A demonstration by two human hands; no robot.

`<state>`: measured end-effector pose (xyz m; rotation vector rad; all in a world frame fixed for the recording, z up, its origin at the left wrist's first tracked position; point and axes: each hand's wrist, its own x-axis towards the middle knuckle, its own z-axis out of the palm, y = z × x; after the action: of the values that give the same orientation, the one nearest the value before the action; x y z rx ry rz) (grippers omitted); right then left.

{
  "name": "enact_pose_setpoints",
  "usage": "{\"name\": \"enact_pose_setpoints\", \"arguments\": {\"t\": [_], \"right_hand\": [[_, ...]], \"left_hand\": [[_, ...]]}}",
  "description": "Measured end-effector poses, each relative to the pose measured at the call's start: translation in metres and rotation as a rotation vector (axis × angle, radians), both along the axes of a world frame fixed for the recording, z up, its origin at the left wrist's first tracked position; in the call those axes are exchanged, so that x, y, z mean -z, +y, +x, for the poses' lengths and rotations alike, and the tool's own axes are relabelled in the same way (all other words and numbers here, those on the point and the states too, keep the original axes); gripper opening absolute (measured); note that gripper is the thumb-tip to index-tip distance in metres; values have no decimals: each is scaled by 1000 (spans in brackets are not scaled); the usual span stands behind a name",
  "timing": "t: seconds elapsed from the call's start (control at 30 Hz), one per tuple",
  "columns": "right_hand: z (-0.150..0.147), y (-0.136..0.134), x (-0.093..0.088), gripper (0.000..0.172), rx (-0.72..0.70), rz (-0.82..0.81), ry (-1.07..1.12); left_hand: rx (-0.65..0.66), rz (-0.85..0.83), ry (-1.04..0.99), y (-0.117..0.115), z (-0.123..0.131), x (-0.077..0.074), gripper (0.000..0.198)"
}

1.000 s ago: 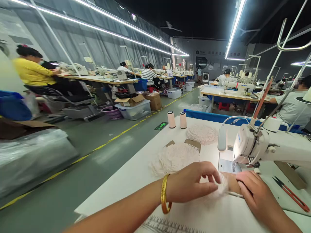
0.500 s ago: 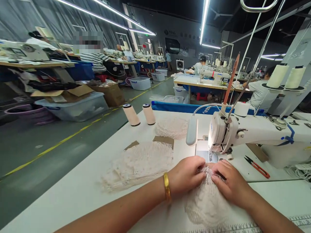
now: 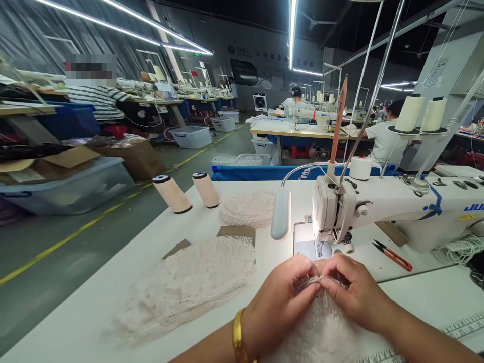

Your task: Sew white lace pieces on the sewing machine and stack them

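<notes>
Both hands pinch the gathered edge of a cream lace fabric piece (image 3: 321, 322) in front of the sewing machine (image 3: 340, 206). My left hand (image 3: 285, 297), with a gold bangle at the wrist, is closed on the lace from the left. Closed on it from the right is my right hand (image 3: 355, 292), its thumb almost touching the left thumb. The presser foot (image 3: 320, 249) sits just beyond my fingertips. Below the hands the lace hangs in folds over the table's near side. Part of the gathered edge is hidden by my fingers.
More lace (image 3: 189, 277) lies spread at left, with another lace pile (image 3: 245, 207) behind it. Two thread cones (image 3: 172, 194) stand at the table's far-left edge. Red-handled thread snips (image 3: 393, 256) lie right of the machine. A ruler (image 3: 461, 327) lies at front right. Other people work behind.
The camera view has shifted, so the machine and table sit further left. My hands have come closer together on the lace edge, thumbs nearly meeting, and still hold it.
</notes>
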<state>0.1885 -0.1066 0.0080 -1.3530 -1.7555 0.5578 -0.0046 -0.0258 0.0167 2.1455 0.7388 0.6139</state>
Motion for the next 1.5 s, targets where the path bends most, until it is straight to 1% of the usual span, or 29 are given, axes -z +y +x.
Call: {"name": "enact_pose_setpoints", "arguments": {"t": [0.13,0.2,0.4,0.6,0.7,0.87,0.97,1.23,1.43,1.5], "right_hand": [[-1,1,-1,13,-3,80,-25],[-1,1,0,13,-3,107,-37],[-1,2,3,13,8,163,-48],[-2,1,3,14,18,210,-64],[-2,1,4,14,4,221,-79],[0,1,5,14,-21,254,-96],[0,1,4,14,-34,269,-85],[-1,1,4,15,-27,305,-111],[-1,1,5,14,-26,325,-118],[-1,1,5,14,-29,331,-117]], "left_hand": [[-3,-152,-109,-3,3,-1,25],[-14,-179,-135,-4,5,-1,24],[-43,-159,-124,-6,6,-1,21],[-73,-109,-144,-7,4,1,13],[-58,-130,-156,-7,3,2,11],[-74,-153,-132,-7,4,2,15],[-60,-169,-135,-7,5,2,13],[-61,-110,-173,-7,5,4,7],[-66,-164,-174,-8,6,3,4],[-56,-174,-164,-9,6,2,8]]}}
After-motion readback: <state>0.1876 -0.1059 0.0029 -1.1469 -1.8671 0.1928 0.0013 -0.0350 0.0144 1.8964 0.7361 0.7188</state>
